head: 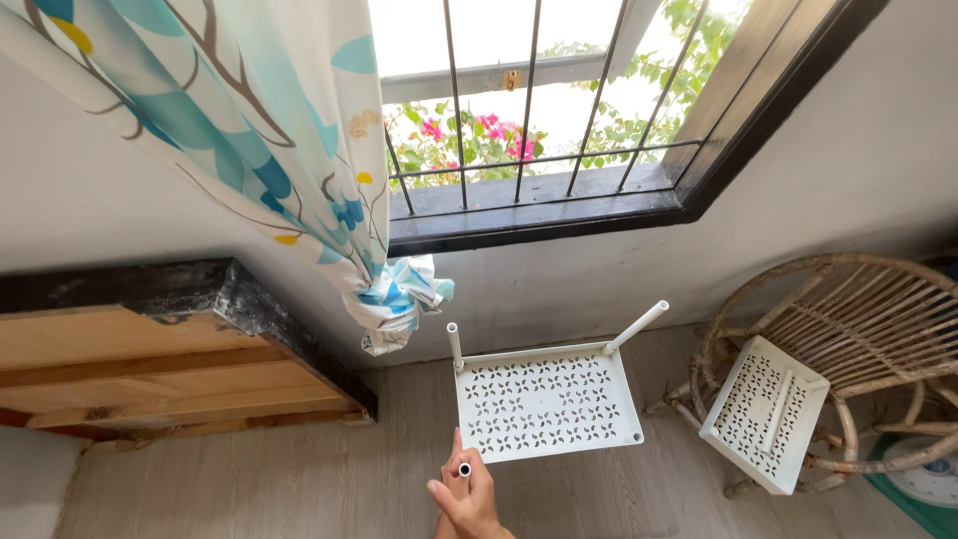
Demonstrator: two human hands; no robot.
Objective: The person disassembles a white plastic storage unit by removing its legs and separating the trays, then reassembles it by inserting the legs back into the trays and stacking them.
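The hand (466, 496) is cut off at the bottom edge, its fingers hiding most of the white tube (464, 469).

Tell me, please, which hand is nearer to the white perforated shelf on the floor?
The right hand, it seems: it holds a white tube just below the shelf's near edge, not touching it. The left hand is out of view.

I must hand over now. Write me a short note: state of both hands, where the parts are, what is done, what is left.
One hand, which side is unclear, holds a white plastic tube end-on at the bottom edge. The other hand is out of view.
The white perforated plastic shelf panel lies on the floor with two white tube legs fitted at its far corners.
Near corners have no legs yet.
A second white perforated panel leans on the rattan chair, unused.
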